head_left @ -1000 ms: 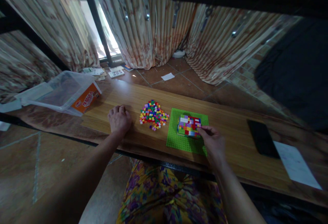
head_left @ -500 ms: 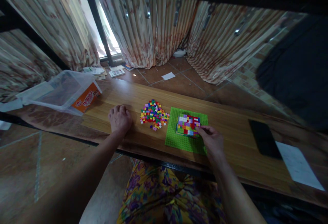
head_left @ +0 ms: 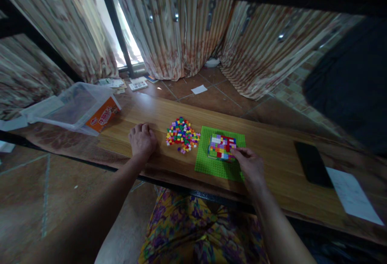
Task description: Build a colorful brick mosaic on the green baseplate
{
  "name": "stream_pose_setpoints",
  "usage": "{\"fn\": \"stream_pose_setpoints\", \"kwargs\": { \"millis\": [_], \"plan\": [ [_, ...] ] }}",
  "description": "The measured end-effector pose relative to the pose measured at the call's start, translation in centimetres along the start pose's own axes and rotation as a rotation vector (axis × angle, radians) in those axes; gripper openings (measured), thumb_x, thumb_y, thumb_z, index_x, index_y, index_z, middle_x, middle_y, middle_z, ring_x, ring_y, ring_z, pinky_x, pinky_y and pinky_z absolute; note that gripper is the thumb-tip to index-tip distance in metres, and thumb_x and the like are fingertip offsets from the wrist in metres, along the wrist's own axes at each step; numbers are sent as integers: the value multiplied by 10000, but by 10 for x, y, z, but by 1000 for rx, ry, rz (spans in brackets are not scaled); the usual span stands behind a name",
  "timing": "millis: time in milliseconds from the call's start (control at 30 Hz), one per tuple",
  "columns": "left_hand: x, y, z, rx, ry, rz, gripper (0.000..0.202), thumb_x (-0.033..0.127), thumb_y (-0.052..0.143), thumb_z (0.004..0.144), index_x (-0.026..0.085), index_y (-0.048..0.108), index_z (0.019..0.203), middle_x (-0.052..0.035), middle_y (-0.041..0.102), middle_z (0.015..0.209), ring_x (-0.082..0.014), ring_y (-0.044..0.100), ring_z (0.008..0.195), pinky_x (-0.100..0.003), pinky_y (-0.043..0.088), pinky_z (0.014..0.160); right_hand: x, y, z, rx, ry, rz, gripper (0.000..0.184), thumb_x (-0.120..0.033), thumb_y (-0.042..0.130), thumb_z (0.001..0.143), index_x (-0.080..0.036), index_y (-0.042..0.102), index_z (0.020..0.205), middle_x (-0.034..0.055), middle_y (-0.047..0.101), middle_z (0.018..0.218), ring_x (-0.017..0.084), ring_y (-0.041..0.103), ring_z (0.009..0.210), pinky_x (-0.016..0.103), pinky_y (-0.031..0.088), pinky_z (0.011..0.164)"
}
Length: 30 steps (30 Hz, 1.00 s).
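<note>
A block of many-coloured toy bricks (head_left: pixel 220 146) sits on a green studded baseplate (head_left: pixel 204 167). At the block's right edge is my right hand (head_left: pixel 250 162), its thumb and forefinger pinched together. Whatever lies between those fingertips is too small or hidden to make out. My left hand (head_left: pixel 142 141) rests on the wooden table with its fingers curled under. Just right of that hand, a loose pile of small coloured bricks (head_left: pixel 182 135) lies between it and the baseplate.
A clear plastic bin (head_left: pixel 75 104) with an orange label lies at the table's left end. Toward the right are a black phone-like slab (head_left: pixel 313 163) and a white sheet of paper (head_left: pixel 352 193). Patterned curtains (head_left: pixel 193 34) hang beyond the table (head_left: pixel 272 151).
Almost nothing differs. My right fingertips have shifted very slightly at the block's right edge, and the view has moved a touch.
</note>
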<state>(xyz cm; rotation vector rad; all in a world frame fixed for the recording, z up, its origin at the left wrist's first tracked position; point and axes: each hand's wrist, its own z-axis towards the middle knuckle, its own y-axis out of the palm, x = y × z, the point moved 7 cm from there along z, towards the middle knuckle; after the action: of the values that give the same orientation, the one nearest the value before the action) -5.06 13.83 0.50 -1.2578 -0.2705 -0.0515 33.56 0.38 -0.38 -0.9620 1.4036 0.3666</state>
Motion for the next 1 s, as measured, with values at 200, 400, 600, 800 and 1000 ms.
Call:
{"fn": "stream_pose_setpoints", "kwargs": {
  "millis": [200, 400, 600, 800, 1000],
  "plan": [
    [0, 1, 1, -7, -5, 15, 374, 291, 392, 893, 157, 613, 1163, -150, 584, 1220, -335, 485, 1121, -458, 383, 949, 2, 1, 1, 11, -11, 1, 372, -469, 776, 570, -161, 710, 766, 47, 715, 718, 174, 635, 663, 281, 469, 624],
    [0, 0, 0, 3, 0, 13, 370, 293, 399, 888, 157, 617, 1154, -150, 585, 1216, -336, 486, 1117, -463, 384, 945, 5, 2, -2, -48, -24, 49, 421, -524, 746, 631, -152, 709, 824, 68, 727, 801, 195, 657, 752, 315, 490, 704],
    [0, 1, 0, 27, 20, 14, 369, 296, 400, 891, 155, 612, 1158, -150, 582, 1215, -333, 485, 1111, -462, 385, 937, -9, -14, -6, -30, -276, -59, 587, -554, 700, 710, -193, 620, 1165, 107, 652, 1149, 250, 614, 1018, 426, 485, 869],
    [-1, 1, 1, 21, 20, 32, 362, 297, 397, 895, 158, 617, 1148, -150, 586, 1206, -334, 491, 1100, -459, 395, 918, -51, 20, -16, -393, -731, -478, 876, -382, 793, 647, -264, 405, 1423, 102, 400, 1465, 305, 349, 1355, 506, 298, 1118],
    [0, 0, 1, 26, 22, 9, 360, 279, 410, 893, 153, 612, 1163, -159, 588, 1195, -330, 488, 1116, -457, 386, 935, -49, 31, 0, -555, -723, -584, 897, -290, 749, 667, -283, 333, 1461, 85, 468, 1401, 278, 432, 1290, 478, 344, 1089]
  ]
}}
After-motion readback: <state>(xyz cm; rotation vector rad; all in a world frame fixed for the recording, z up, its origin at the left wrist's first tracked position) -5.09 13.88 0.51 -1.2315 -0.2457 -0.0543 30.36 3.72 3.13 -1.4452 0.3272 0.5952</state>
